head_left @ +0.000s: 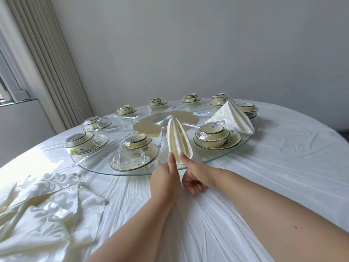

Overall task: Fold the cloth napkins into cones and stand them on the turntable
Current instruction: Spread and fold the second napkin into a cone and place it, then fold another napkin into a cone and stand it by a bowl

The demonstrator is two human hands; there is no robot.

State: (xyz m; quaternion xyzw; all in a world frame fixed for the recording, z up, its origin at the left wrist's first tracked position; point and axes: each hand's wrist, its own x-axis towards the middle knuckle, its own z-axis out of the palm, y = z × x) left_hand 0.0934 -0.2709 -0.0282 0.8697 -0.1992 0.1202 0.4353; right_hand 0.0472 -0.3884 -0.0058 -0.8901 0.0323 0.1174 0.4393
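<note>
A cream napkin folded into a narrow cone (177,139) stands upright on the near rim of the glass turntable (245,143). My left hand (166,176) touches its base with the thumb from the left. My right hand (192,176) touches the base with its thumb from the right, its other fingers curled under. A second folded napkin cone (233,116) stands at the turntable's right side. Several unfolded patterned napkins (43,208) lie heaped on the table at the lower left.
Several wrapped sets of cream bowls and plates (217,136) ring the turntable, with glass cups (101,137) and wrapped chopsticks (161,138) between them. A white cloth covers the round table (283,176). Curtains and a window ledge are at the left.
</note>
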